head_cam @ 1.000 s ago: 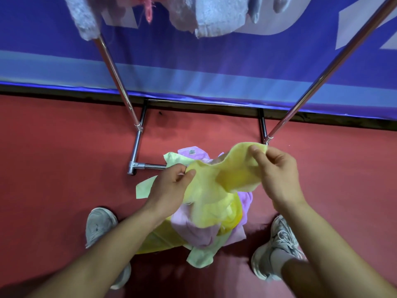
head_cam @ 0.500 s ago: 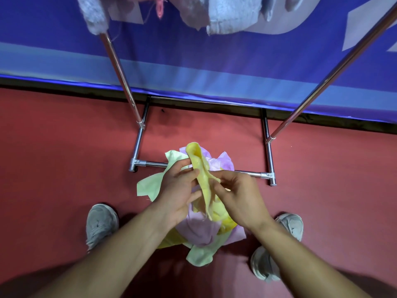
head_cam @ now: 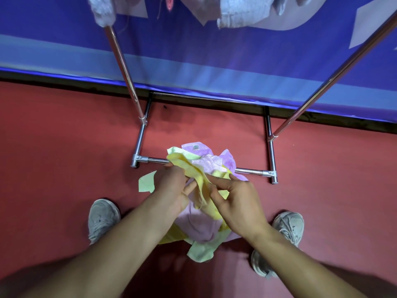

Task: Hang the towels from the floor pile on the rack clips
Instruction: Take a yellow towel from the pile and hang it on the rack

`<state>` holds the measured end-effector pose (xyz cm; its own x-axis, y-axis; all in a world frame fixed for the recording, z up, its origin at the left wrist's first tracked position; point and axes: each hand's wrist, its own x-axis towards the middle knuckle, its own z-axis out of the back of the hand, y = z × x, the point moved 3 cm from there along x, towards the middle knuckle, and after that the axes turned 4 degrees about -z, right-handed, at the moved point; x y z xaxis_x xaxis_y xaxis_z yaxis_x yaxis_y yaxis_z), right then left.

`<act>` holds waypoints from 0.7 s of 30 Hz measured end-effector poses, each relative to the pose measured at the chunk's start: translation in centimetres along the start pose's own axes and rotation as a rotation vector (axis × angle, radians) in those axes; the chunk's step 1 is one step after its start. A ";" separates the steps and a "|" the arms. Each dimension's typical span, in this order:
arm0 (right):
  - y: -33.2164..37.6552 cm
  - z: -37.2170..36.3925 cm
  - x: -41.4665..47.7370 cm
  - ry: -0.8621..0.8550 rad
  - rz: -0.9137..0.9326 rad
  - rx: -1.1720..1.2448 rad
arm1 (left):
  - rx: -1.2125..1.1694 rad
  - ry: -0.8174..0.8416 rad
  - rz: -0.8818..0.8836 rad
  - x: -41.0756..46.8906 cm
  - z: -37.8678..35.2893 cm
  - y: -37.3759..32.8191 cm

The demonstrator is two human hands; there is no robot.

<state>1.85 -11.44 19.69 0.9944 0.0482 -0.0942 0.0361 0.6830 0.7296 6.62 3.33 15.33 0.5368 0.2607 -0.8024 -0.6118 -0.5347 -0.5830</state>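
Yellow towel point(head_cam: 190, 168), soft, crumpled lengthwise, pinched by left hand point(head_cam: 171, 190), right hand point(head_cam: 238, 203)

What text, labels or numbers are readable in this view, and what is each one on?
Nothing here is legible.
Blue banner: large pale shapes, possibly parts of letters, cut off by the frame; unreadable.
Small tag on the lilac towel in the pile: too small to read.
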 end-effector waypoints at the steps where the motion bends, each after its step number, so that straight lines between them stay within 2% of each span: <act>1: 0.1 0.1 -0.1 -0.026 0.016 -0.028 | -0.027 -0.011 0.008 0.1 0.0 -0.3; 4: 0.6 -0.5 -0.5 -0.021 0.033 -0.052 | -0.043 -0.013 0.039 0.2 -0.2 -0.4; 8: 0.4 -1.8 -1.1 0.022 -0.108 0.154 | -0.035 -0.039 0.071 0.0 -0.3 0.5; 11: 0.3 -1.8 -0.9 -0.040 -0.182 0.320 | -0.049 -0.048 0.022 -0.3 -0.5 0.4; 14: 0.0 -1.1 -0.3 -0.082 -0.227 0.344 | 0.000 -0.041 -0.070 -0.9 -0.5 -0.2; 18: 0.0 0.3 0.5 -0.102 -0.170 0.289 | 0.194 -0.008 -0.170 -0.3 0.6 -0.7; 21: 0.2 1.2 0.9 -0.101 -0.024 0.195 | 0.336 0.034 -0.153 0.3 1.5 -0.5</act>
<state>2.91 -12.18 20.53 0.9976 -0.0463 -0.0521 0.0688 0.5286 0.8461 6.20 4.89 15.20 0.6523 0.2869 -0.7015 -0.6768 -0.1961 -0.7095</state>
